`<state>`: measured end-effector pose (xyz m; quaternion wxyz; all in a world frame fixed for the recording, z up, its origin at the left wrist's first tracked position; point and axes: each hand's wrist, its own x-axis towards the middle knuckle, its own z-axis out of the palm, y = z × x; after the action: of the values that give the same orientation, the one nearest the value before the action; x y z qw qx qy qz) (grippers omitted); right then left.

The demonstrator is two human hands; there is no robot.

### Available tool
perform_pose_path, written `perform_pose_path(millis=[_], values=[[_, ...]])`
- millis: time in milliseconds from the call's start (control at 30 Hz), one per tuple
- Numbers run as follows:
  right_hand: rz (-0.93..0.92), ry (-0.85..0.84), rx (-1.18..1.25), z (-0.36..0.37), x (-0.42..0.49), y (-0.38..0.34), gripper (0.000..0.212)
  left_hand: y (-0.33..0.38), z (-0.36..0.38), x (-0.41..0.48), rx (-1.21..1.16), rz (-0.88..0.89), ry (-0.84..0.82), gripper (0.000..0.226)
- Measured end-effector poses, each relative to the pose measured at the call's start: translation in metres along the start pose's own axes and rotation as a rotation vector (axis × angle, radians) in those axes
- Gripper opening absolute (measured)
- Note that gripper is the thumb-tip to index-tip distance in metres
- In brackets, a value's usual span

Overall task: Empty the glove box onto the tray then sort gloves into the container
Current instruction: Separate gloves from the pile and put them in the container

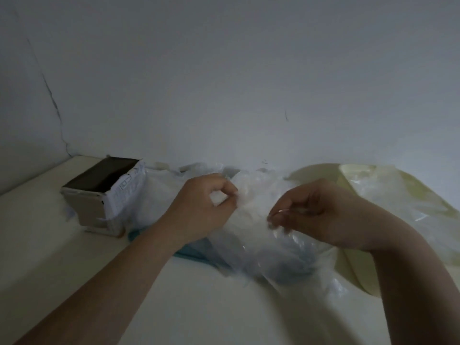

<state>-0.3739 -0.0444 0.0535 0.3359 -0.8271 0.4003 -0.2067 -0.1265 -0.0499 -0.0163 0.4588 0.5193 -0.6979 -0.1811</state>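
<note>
Pinching the same thin see-through glove [251, 202] between them, the left hand [204, 202] holds its left edge and the right hand [316, 210] holds its right edge, so the glove stretches sideways from hand to hand, just above the blue tray [191, 253] with its pile of clear gloves [273, 252]. The open glove box [99, 195] sits off to the left, nearer the left hand. The pale yellow container [358, 277] lies to the right, just beside the right hand, so that hand looks best placed to carry the glove over
</note>
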Motion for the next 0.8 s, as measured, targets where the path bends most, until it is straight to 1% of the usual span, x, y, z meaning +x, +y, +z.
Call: perform_pose_path(millis=[67, 167, 200, 233, 300, 367, 400, 467, 533, 567, 600, 633, 667, 733, 800], values=[[-0.105, 0.085, 0.03, -0.003, -0.005, -0.005, 0.011, 0.016, -0.014, 0.001, -0.189, -0.161, -0.044, 0.014], [-0.233, 0.171, 0.106, -0.004, -0.009, -0.013, 0.013, 0.029, -0.027, -0.002, -0.614, -0.322, -0.232, 0.022], [-0.261, 0.185, 0.115, -0.003, -0.008, -0.012, 0.012, 0.031, -0.028, -0.004, -0.736, -0.368, -0.294, 0.024], [-0.273, 0.182, 0.12, -0.002, -0.006, -0.012, 0.01, 0.031, -0.029, -0.006, -0.809, -0.386, -0.348, 0.021], [-0.272, 0.136, 0.164, 0.004, -0.002, -0.007, 0.01, 0.028, -0.027, -0.009, -0.865, -0.393, -0.422, 0.015], [-0.237, 0.058, 0.307, 0.012, 0.002, -0.002, 0.011, 0.025, -0.023, -0.008, -0.893, -0.398, -0.464, 0.014], [-0.225, 0.025, 0.385, 0.017, 0.005, 0.001, 0.01, 0.027, -0.022, -0.007, -0.924, -0.423, -0.451, 0.02], [-0.179, 0.038, 0.508, 0.023, 0.009, 0.005, 0.007, 0.033, -0.023, -0.004, -1.008, -0.502, -0.368, 0.03], [-0.103, 0.105, 0.599, 0.025, 0.013, 0.006, 0.009, 0.033, -0.023, 0.0, -1.169, -0.611, -0.22, 0.044], [-0.062, 0.145, 0.62, 0.025, 0.014, 0.006, 0.009, 0.028, -0.023, 0.002, -1.243, -0.647, -0.176, 0.055], [-0.027, 0.19, 0.62, 0.024, 0.015, 0.008, 0.01, 0.024, -0.022, 0.003, -1.275, -0.666, -0.162, 0.068], [-0.004, 0.226, 0.606, 0.024, 0.015, 0.008, 0.013, 0.02, -0.02, 0.002, -1.277, -0.663, -0.188, 0.073], [0.008, 0.251, 0.588, 0.025, 0.016, 0.009, 0.016, 0.017, -0.016, 0.0, -1.252, -0.643, -0.231, 0.071], [0.036, 0.256, 0.576, 0.026, 0.016, 0.01, 0.02, 0.014, -0.011, -0.003, -1.158, -0.607, -0.32, 0.053], [0.066, 0.23, 0.594, 0.027, 0.016, 0.01, 0.019, 0.014, -0.011, -0.006, -1.144, -0.624, -0.355, 0.038]])
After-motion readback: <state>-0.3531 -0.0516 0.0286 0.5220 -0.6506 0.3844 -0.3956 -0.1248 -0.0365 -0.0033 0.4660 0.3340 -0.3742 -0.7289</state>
